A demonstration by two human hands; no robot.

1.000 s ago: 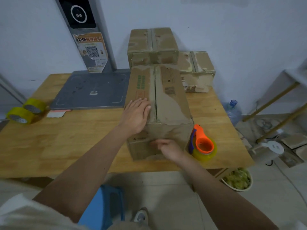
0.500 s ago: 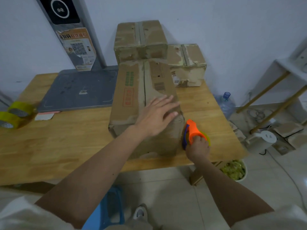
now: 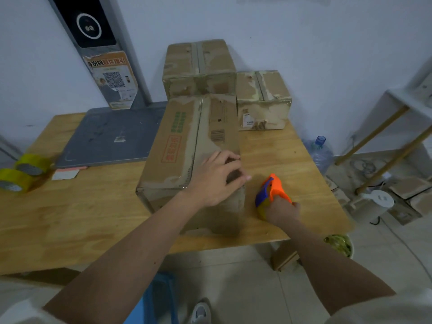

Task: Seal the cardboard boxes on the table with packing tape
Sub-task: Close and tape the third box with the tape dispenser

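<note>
At the far left edge of the wooden table [image 3: 70, 220] we see two rolls of yellow tape [image 3: 21, 173] lying side by side, with a small pale card [image 3: 65, 174] just beside them. Behind those lies a grey platform scale [image 3: 109, 134], its upright post carrying a QR-code poster [image 3: 112, 81].

In the middle stands the long cardboard box [image 3: 187, 146], flaps down and meeting along a centre seam, lengthwise away from us. Our left hand [image 3: 215, 181] lies on its near right corner, fingers curled over the top edge, gripping the box to steady it. Behind it sit two more boxes, a taller taped box [image 3: 198, 69] and a smaller taped box [image 3: 261, 99] to its right, both with tape already along their seams.

Right of the long box, our right hand [image 3: 279, 209] is clenched around the orange tape dispenser [image 3: 271, 190], low over the table and just beside the box's near corner.

The risks, as we judge them: if the strip starts off the seam, the tape will run crooked and leave the flaps gaping; and if the left hand's hold on the corner slackens, the pull of the dispenser may drag the box toward the near table edge.
</note>
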